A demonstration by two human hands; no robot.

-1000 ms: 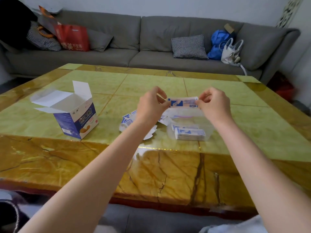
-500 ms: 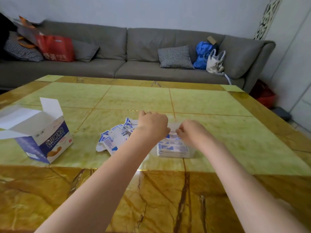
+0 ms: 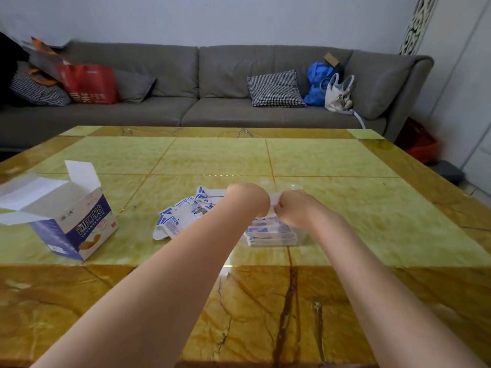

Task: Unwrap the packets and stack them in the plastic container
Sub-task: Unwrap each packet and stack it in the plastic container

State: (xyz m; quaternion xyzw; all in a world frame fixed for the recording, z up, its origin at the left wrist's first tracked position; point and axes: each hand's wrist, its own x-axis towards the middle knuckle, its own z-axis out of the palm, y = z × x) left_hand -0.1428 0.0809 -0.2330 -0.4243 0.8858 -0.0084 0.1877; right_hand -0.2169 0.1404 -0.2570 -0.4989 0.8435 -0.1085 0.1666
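Head view: both hands meet at the middle of the frame.
Left hand (image 3: pixel 248 199): curled, pinching a white packet (image 3: pixel 273 200).
Right hand (image 3: pixel 293 208): curled, pinching the same packet.
Plastic container (image 3: pixel 301 236): under the hands, stacked packets (image 3: pixel 268 232) inside.
Torn wrappers (image 3: pixel 180 217): piled left of it.
Open box (image 3: pixel 71 221): far left.

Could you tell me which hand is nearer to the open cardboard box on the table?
Left. The left hand is over the table's middle, well right of the box; the right hand is farther right still.

Both forearms extend forward, converging toward the far centre. Left hand (image 3: pixel 248 199) and right hand (image 3: pixel 293 208) lie nearly touching, fingers curled downward.
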